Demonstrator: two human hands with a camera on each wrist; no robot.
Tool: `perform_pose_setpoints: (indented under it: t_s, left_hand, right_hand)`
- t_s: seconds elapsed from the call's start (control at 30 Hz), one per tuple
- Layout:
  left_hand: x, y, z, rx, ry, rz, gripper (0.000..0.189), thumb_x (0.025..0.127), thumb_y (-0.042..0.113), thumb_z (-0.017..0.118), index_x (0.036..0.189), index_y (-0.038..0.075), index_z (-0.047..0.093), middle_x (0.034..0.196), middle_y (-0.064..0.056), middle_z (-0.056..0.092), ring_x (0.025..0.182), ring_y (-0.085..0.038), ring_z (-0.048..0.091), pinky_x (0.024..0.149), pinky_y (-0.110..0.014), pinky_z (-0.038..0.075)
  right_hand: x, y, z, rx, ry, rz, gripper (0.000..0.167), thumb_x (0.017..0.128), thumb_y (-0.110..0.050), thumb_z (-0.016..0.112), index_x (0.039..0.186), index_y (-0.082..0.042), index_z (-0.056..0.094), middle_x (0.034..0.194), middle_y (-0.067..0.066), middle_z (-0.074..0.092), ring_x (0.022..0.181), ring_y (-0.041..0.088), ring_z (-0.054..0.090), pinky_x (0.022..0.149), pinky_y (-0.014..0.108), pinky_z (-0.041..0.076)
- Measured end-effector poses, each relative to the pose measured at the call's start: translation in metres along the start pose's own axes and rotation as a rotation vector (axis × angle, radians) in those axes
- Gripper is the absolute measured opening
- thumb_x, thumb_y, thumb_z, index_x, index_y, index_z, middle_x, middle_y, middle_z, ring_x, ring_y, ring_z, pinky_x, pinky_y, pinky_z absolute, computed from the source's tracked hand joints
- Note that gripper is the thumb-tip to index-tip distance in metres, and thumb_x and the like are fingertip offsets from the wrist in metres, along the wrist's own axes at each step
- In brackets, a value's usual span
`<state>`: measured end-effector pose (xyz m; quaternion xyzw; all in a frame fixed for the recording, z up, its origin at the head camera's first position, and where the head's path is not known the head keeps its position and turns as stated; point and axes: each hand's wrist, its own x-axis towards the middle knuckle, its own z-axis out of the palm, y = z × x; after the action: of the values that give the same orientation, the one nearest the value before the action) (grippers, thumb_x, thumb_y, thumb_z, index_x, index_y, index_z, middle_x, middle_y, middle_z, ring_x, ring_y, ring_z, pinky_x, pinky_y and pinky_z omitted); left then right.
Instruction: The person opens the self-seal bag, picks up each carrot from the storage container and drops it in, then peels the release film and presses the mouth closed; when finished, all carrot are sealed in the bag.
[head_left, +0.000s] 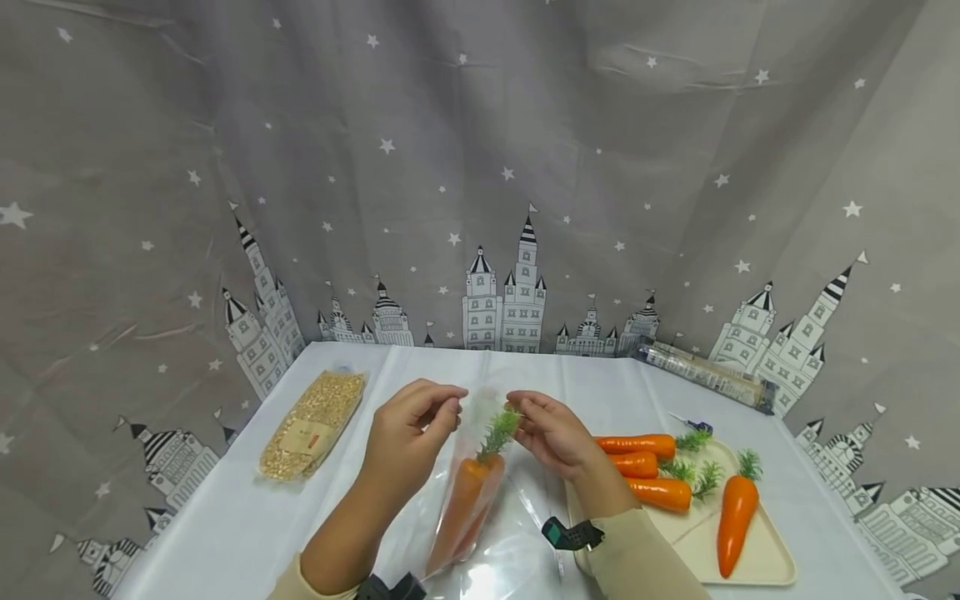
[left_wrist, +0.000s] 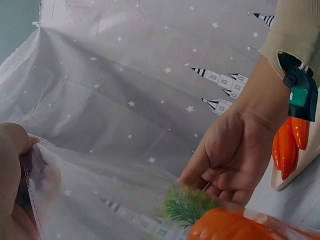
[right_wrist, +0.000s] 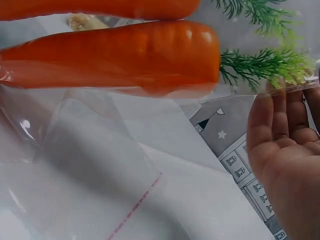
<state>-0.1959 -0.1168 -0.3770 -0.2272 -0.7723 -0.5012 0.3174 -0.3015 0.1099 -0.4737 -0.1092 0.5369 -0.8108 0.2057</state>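
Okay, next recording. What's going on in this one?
A person's left hand and right hand hold a clear plastic bag near its upper edge. At least one orange, tapering carrot with a feathery green top is in it. Four more orange carrots lie on a cream rectangular tray to the right.

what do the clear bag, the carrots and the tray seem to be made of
Bag: thin, glossy plastic film; see-through and creased. Carrots: probably moulded plastic or coated foam; smooth orange skin with shiny highlights. Tray: perhaps matte plastic; even cream surface, rounded corners.
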Motion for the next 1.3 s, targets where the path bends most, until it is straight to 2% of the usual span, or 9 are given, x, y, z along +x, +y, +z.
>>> perform_pose_setpoints:
  t_s: [0.17, 0.33, 0.5, 0.6, 0.7, 0.83, 0.97, 1.1, 1.3]
  left_hand:
    - [-0.002, -0.003, -0.005, 0.004, 0.03, -0.033, 0.023, 0.097, -0.006, 0.068, 0.108, 0.011, 0.078, 0.092, 0.006, 0.07, 0.078, -0.008, 0.069, 0.07, -0.021, 0.061]
    - [-0.006, -0.002, -0.011, 0.008, 0.095, -0.136, 0.021, 0.099, -0.003, 0.067, 0.106, 0.012, 0.079, 0.09, 0.005, 0.069, 0.077, -0.01, 0.07, 0.069, -0.022, 0.063]
    - [-0.01, -0.002, -0.018, 0.028, 0.139, -0.222, 0.017, 0.1, 0.001, 0.067, 0.105, 0.013, 0.079, 0.087, 0.0, 0.07, 0.075, -0.01, 0.071, 0.067, -0.023, 0.062]
    - [-0.011, -0.004, -0.022, 0.041, 0.152, -0.258, 0.017, 0.101, 0.003, 0.066, 0.106, 0.013, 0.078, 0.086, -0.001, 0.07, 0.074, -0.009, 0.072, 0.066, -0.022, 0.061]
    - [-0.011, -0.006, -0.024, 0.03, 0.168, -0.29, 0.016, 0.102, 0.004, 0.065, 0.107, 0.011, 0.078, 0.087, -0.001, 0.069, 0.075, -0.009, 0.073, 0.067, -0.022, 0.062]
    - [-0.012, -0.009, -0.026, -0.036, 0.183, -0.321, 0.015, 0.103, 0.003, 0.065, 0.108, 0.008, 0.077, 0.089, -0.005, 0.069, 0.076, -0.01, 0.074, 0.071, -0.024, 0.063]
    - [-0.013, -0.015, -0.027, -0.127, 0.185, -0.354, 0.013, 0.103, 0.003, 0.064, 0.109, 0.004, 0.076, 0.091, -0.01, 0.069, 0.079, -0.012, 0.074, 0.077, -0.027, 0.064]
    - [-0.013, -0.023, -0.026, -0.216, 0.165, -0.382, 0.014, 0.104, 0.004, 0.062, 0.111, -0.001, 0.073, 0.095, -0.016, 0.069, 0.084, -0.012, 0.073, 0.082, -0.028, 0.064]
    - [-0.015, -0.033, -0.023, -0.27, 0.105, -0.391, 0.016, 0.104, 0.002, 0.062, 0.117, -0.001, 0.07, 0.1, -0.012, 0.068, 0.093, -0.013, 0.071, 0.089, -0.027, 0.062]
  right_hand:
    - [-0.004, 0.0, 0.002, 0.001, 0.052, -0.06, 0.014, 0.111, -0.012, 0.05, 0.116, -0.005, 0.061, 0.103, 0.0, 0.064, 0.092, 0.013, 0.064, 0.086, 0.028, 0.058]
    - [-0.013, -0.005, 0.008, 0.004, 0.174, -0.167, 0.011, 0.109, -0.008, 0.055, 0.105, -0.007, 0.066, 0.096, 0.002, 0.064, 0.085, 0.013, 0.062, 0.078, 0.026, 0.057]
    - [-0.026, -0.019, 0.014, -0.005, 0.231, -0.251, 0.01, 0.106, -0.007, 0.061, 0.101, -0.009, 0.069, 0.093, 0.001, 0.063, 0.084, 0.014, 0.06, 0.076, 0.026, 0.056]
    - [-0.034, -0.027, 0.018, -0.08, 0.284, -0.283, 0.007, 0.104, -0.006, 0.063, 0.102, -0.008, 0.069, 0.092, 0.002, 0.063, 0.084, 0.015, 0.061, 0.079, 0.026, 0.058]
    - [-0.043, -0.034, 0.022, -0.196, 0.35, -0.313, 0.008, 0.103, -0.006, 0.065, 0.107, 0.0, 0.068, 0.091, 0.003, 0.064, 0.082, 0.017, 0.061, 0.081, 0.026, 0.06]
    - [-0.056, -0.043, 0.027, -0.339, 0.383, -0.368, 0.015, 0.101, -0.006, 0.068, 0.111, 0.005, 0.067, 0.09, 0.005, 0.064, 0.079, 0.019, 0.061, 0.079, 0.026, 0.06]
    - [-0.066, -0.048, 0.029, -0.444, 0.39, -0.395, 0.015, 0.101, -0.01, 0.069, 0.111, 0.001, 0.071, 0.09, 0.01, 0.064, 0.079, 0.02, 0.062, 0.078, 0.026, 0.06]
    - [-0.069, -0.048, 0.028, -0.48, 0.393, -0.387, 0.015, 0.102, -0.011, 0.068, 0.112, -0.001, 0.072, 0.092, 0.01, 0.064, 0.08, 0.021, 0.062, 0.078, 0.026, 0.06]
    - [-0.071, -0.048, 0.027, -0.488, 0.407, -0.406, 0.013, 0.103, -0.01, 0.067, 0.107, 0.002, 0.069, 0.091, 0.006, 0.065, 0.083, 0.021, 0.064, 0.081, 0.026, 0.06]
